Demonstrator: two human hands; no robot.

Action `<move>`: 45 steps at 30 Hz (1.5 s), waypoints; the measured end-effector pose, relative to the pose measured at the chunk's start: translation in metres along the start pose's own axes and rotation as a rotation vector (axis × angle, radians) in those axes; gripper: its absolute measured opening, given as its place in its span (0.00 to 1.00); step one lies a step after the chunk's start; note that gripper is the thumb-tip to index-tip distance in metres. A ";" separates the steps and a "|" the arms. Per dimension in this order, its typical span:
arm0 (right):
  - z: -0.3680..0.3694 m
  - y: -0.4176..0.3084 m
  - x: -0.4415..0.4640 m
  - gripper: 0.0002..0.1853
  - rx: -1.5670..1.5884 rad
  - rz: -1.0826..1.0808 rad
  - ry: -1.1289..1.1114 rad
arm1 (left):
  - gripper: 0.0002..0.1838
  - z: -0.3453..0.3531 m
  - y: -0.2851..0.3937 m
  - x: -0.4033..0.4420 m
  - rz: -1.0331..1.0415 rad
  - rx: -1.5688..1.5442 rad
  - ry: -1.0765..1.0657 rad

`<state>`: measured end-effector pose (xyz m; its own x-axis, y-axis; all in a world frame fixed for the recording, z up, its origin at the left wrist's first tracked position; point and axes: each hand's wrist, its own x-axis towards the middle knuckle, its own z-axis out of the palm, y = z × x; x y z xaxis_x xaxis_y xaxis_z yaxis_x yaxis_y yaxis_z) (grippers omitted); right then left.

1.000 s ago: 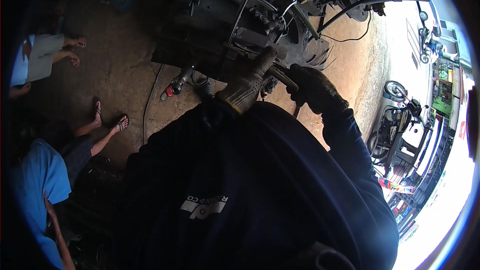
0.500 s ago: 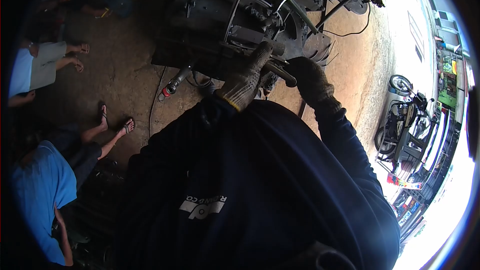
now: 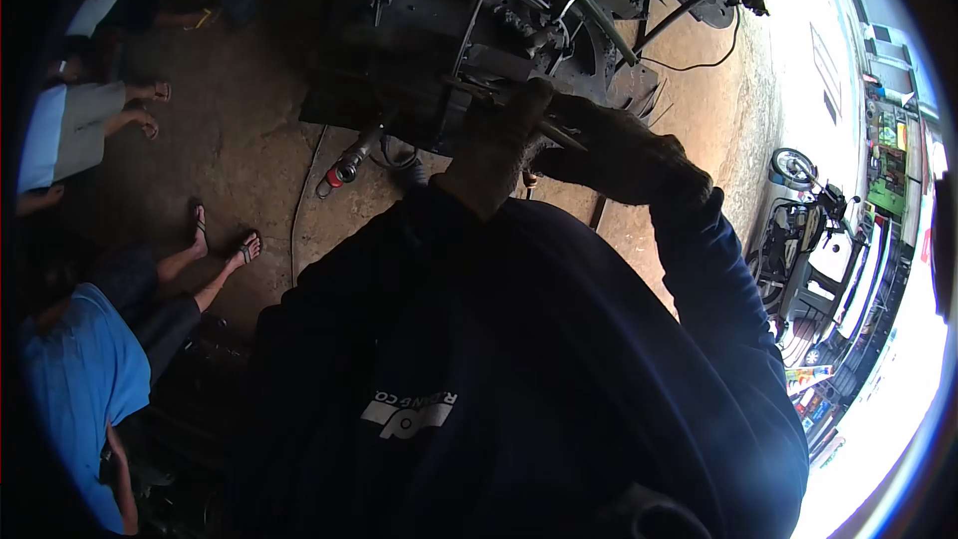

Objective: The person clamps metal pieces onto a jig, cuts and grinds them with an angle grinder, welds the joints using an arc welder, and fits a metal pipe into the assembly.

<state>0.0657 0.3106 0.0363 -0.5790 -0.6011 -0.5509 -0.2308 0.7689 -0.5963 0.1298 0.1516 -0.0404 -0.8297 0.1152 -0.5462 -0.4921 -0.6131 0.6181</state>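
Note:
Both my hands wear dark gloves and meet at the near edge of a dark metal machine frame. My left hand is closed, fingers pointing up and away; what lies inside its grip is hidden. Beside it, my right hand is closed round a tool with a metal handle, which shows between the two hands. Shadow and the gloves hide the tool's working end, so its kind cannot be told. Bent rods and brackets rise from the frame just beyond my fingers.
A tool with a red end lies on the brown floor to the left, near a cable. People sit at the left, one in a blue shirt, with sandalled feet. A motorcycle stands outside on the right.
My right hand has moved in toward my left, covering more of the metal handle. Both gloves look darker. The view has shifted slightly.

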 end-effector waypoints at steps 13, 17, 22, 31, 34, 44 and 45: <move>0.004 -0.010 0.008 0.36 -0.124 0.122 0.030 | 0.19 -0.019 -0.005 0.010 0.020 -0.163 -0.158; 0.014 0.001 0.006 0.34 -0.064 0.080 0.047 | 0.20 -0.028 0.003 0.008 -0.102 0.002 -0.265; 0.021 0.001 0.004 0.33 -0.057 0.070 0.095 | 0.19 -0.022 0.000 0.007 -0.059 -0.010 -0.192; 0.003 -0.015 0.005 0.31 -0.081 0.120 0.027 | 0.20 -0.021 -0.005 0.014 -0.028 -0.039 -0.178; 0.012 0.007 0.009 0.32 -0.068 0.028 0.069 | 0.19 -0.025 -0.001 0.013 -0.045 0.001 -0.203; 0.008 -0.002 0.008 0.35 -0.127 0.134 0.048 | 0.13 -0.047 0.026 -0.058 0.693 1.245 0.164; 0.006 -0.005 0.007 0.35 -0.127 0.131 0.050 | 0.14 -0.046 0.028 -0.057 0.726 1.318 0.273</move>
<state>0.0680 0.3009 0.0318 -0.6477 -0.4849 -0.5877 -0.2458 0.8631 -0.4412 0.1761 0.0918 -0.0181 -0.9874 -0.1276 0.0937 -0.0129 0.6549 0.7556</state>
